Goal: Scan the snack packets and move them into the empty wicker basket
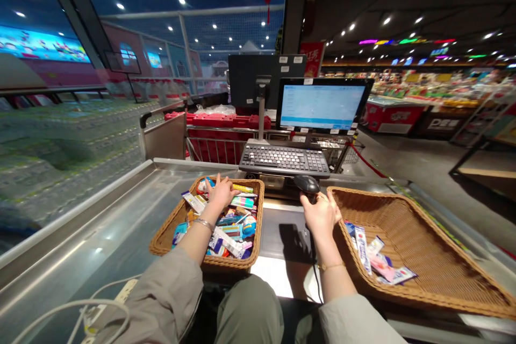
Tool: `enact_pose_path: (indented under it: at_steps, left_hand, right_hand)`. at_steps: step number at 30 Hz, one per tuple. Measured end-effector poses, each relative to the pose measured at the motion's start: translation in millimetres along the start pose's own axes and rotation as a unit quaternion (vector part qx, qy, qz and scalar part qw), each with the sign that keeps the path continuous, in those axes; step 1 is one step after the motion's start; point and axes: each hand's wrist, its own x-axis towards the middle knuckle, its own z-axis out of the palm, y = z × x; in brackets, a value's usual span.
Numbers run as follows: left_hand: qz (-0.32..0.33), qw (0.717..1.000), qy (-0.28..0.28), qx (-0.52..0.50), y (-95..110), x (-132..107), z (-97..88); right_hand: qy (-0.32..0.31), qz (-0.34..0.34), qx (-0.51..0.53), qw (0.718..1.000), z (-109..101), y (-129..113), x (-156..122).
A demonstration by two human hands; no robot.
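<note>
Left hand: The fingers are spreading over the heaped contents of the left wicker basket at 11 o'clock; whether they are grasping any single item cannot be told.

Right hand: The fingers are clenching around a black handheld barcode scanner, which is pointing toward 12 o'clock.

Left wicker basket: It is holding mixed small packets, which are piling close to its rim.

Right wicker basket: It is standing at 2 o'clock, with a few flat packets lying toward its near side.

Surroundings: A stainless steel bench is carrying both baskets, with a keyboard and a monitor standing at 12 o'clock.

Risks: Packets could be sliding over the left basket's rim if the left hand is disturbing the heap. The scanner cord could be snagging if it is catching on the right wrist or basket rim.

Edges and room: A bare steel strip is separating the baskets, and the right basket's wide woven floor is offering open room for moving.
</note>
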Motion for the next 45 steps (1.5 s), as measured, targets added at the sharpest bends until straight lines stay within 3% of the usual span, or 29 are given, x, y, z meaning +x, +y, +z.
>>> enact_pose_path:
  at_steps: [10,21,31,38,45]
  left_hand:
    - [-0.022,0.998,-0.060,0.011,-7.8,1.7,4.4]
    - [0.006,0.995,-0.101,-0.018,-6.3,-3.2,-18.6]
    - [0.016,0.999,0.023,-0.021,-4.9,-4.1,-34.7]
    - [0.017,0.993,0.101,-0.066,29.7,-5.1,-49.9]
    - [0.042,0.988,0.116,-0.094,64.3,-2.4,-46.5]
  right_hand:
    - [0.008,-0.015,-0.002,1.000,2.7,3.4,-3.3]
    - [0.016,-0.035,0.005,0.999,2.1,5.1,-6.7]
    - [0.007,-0.049,0.020,0.999,-0.2,-0.4,-10.5]
    - [-0.010,-0.074,0.041,0.996,-4.3,-1.8,-11.5]
    - [-0.012,-0.125,0.024,0.992,-8.1,-1.5,-11.6]
